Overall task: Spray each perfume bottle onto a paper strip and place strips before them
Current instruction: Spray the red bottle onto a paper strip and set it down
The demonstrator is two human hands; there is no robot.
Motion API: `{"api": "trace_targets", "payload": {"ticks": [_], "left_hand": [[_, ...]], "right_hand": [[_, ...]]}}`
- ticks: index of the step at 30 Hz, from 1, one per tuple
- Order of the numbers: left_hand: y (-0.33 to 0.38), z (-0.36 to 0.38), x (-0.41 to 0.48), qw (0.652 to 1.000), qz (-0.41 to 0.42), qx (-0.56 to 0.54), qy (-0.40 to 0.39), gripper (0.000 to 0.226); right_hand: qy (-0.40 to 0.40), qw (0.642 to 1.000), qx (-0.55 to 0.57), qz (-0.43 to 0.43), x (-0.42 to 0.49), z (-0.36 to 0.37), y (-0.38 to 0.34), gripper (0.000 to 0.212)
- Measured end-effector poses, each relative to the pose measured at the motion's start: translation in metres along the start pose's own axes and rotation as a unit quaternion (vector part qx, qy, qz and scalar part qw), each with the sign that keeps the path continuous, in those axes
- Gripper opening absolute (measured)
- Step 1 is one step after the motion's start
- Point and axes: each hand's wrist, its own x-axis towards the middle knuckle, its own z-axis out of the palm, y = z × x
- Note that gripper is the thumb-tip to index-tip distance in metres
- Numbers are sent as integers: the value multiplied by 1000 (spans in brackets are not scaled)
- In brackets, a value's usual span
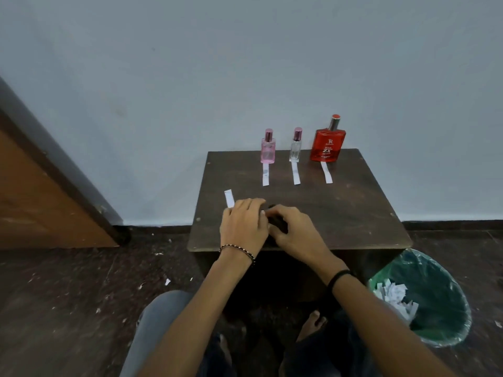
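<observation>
Head view: a dark object (pixel 277 223) is clasped by both hands' fingers at centre frame; three paper strips (pixel 296 173) are laid lengthwise before the bottles (pixel 295 148) on the table (pixel 353 202).

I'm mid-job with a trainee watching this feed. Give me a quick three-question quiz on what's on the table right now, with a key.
1. How many perfume bottles stand along the back edge of the table?
2. True or false: the red bottle has a paper strip lying in front of it.
3. Where is the loose fourth strip? A) in the green bin B) just beyond the left hand C) under the pink bottle

Key: 1) three: pink, clear bottle, red. 2) true. 3) B.
</observation>
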Motion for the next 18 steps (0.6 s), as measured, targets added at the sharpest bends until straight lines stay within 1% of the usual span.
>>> {"api": "trace_targets", "payload": {"ticks": [3,6,8,11,14,18], "left_hand": [[-28,-18,-9,999,-45,13,11,31],[-50,-35,-18,997,-80,7,14,33],[-60,-43,-23,996,-83,7,9,34],[-68,-51,-31,996,-84,15,-23,34],[-74,-55,-40,995,-83,28,-49,34],[-79,-58,-47,994,-74,44,-75,36]], "right_hand": [[-56,996,-58,-31,5,27,-24,31],[-89,987,-129,-41,6,55,-44,38],[-99,986,-133,-35,5,67,-54,38],[-119,981,-147,-31,3,75,-66,34],[-142,980,-139,-22,3,72,-72,34],[-148,978,-144,-8,0,61,-72,33]]}}
